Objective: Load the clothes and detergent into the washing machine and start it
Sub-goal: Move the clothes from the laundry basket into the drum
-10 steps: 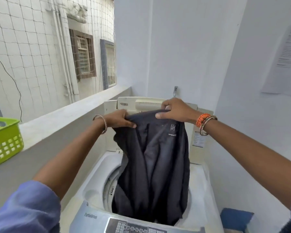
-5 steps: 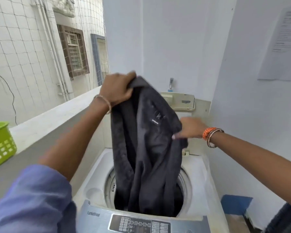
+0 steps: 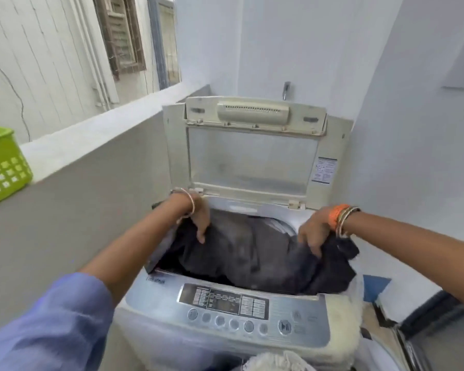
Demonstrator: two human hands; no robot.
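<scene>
- Garment, dark, bunched across open washer mouth.
- Left hand pinches its left edge.
- Right hand grips its right edge.
- Lid upright.

Pale blue walls, grey parapet

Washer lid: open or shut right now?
Open. The lid stands folded up behind the tub opening, and the dark garment lies exposed in the drum mouth.

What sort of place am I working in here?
Probably a home's balcony laundry corner: a top-loading washing machine with its lid up, a low wall open to a neighbouring building, and a green basket.
</scene>
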